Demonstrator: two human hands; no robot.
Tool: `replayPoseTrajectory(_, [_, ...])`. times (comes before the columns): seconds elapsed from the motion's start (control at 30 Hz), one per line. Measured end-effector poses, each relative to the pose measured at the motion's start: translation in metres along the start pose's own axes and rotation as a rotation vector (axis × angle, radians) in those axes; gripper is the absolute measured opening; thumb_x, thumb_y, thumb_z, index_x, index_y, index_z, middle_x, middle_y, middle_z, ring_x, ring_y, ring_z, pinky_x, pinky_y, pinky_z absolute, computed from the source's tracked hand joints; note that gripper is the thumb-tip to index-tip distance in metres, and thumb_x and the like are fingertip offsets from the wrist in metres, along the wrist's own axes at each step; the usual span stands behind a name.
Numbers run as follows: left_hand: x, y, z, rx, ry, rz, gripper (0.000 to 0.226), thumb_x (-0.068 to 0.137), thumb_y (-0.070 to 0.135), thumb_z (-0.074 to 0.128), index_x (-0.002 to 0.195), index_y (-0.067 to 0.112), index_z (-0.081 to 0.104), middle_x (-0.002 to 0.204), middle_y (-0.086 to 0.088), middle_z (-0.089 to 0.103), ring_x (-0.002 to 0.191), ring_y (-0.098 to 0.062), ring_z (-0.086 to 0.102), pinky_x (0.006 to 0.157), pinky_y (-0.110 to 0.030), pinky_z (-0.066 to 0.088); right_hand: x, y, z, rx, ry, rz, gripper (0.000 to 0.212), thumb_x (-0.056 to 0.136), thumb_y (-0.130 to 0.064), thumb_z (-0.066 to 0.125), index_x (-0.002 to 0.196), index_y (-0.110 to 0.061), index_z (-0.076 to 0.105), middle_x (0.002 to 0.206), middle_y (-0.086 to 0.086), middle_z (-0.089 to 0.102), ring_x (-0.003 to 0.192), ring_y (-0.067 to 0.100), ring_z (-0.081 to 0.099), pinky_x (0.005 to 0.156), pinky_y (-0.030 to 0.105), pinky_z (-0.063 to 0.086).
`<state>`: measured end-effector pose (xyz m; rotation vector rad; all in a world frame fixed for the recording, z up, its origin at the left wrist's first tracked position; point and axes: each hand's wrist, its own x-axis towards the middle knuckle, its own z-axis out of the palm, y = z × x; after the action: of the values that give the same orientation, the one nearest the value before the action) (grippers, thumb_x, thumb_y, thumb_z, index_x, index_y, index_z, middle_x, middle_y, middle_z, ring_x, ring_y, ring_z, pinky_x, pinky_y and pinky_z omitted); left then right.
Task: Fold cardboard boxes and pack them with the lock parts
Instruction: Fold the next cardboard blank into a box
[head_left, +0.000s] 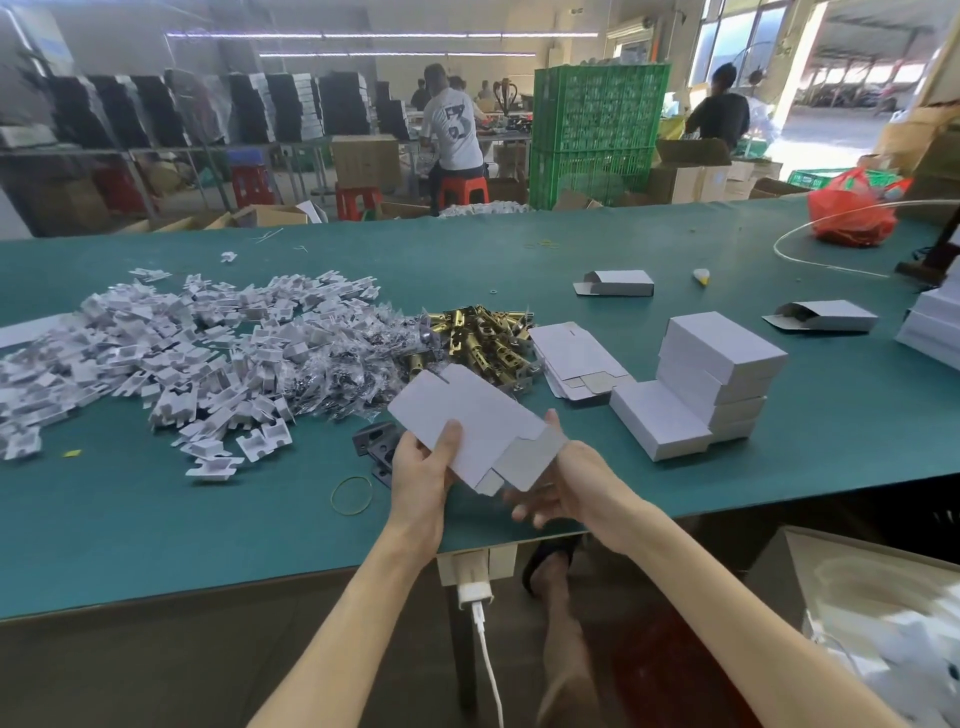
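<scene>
The left hand grips a flat white box blank over the near table edge, thumb pressed on its top face, fingers hidden beneath. The right hand supports the blank's grey flap end from below, fingers loosely curled and blurred; whether they pinch the card cannot be told.

At 12 o'clock from the hands lies a heap of brass lock parts. At 10 o'clock spreads a wide pile of white inserts, mixed with clear bagged pieces too small to make out. At 1 o'clock sits a short stack of flat blanks, and at 2 o'clock a stack of folded boxes. Dark metal plates are partly hidden behind the left hand, and a yellow rubber band lies at 9 o'clock.

The green table is cut off on both sides. Beyond it, workers sit on red stools beside green crates.
</scene>
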<state>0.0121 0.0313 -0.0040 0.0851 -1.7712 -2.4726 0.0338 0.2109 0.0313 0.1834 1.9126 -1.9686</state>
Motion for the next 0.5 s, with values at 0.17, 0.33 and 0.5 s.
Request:
replayPoseTrajectory(0.17, [0.0023,-0.0032,0.0008,0.069,0.054,-0.025,0.029,0.1,0.024,0.067,0.125,0.012,0.058,0.122,-0.008,0.072,0.116,-0.029,0.068,0.105,-0.057,0.053,0.0059,0.0009,-0.0066,0.19,0.173,-0.114,0.06,0.1,-0.063,0.038,0.103,-0.016,0.076,0.096,0.001,0.079,0.086,0.016,0.076,0.063,0.024,0.058])
replayPoseTrajectory(0.33, [-0.0015,-0.0011,0.0026,0.139,0.041,-0.01,0.03,0.102,0.028,0.065,0.127,0.014,0.059,0.122,-0.007,0.072,0.116,-0.028,0.068,0.104,-0.058,0.052,0.0039,0.009,-0.0055,0.187,-0.033,-0.242,0.031,0.092,-0.007,0.069,0.123,-0.012,0.066,0.106,0.001,0.076,0.096,0.019,0.074,0.073,0.028,0.059])
replayPoseTrajectory(0.5, [-0.005,0.004,0.0041,0.043,0.035,-0.061,0.041,0.108,0.045,0.046,0.121,0.013,0.069,0.119,-0.006,0.076,0.114,-0.026,0.071,0.104,-0.053,0.052,0.0025,0.0088,-0.0028,0.238,-0.089,-0.231,0.039,0.088,0.003,0.068,0.122,-0.015,0.067,0.108,0.001,0.076,0.092,0.019,0.074,0.073,0.029,0.061])
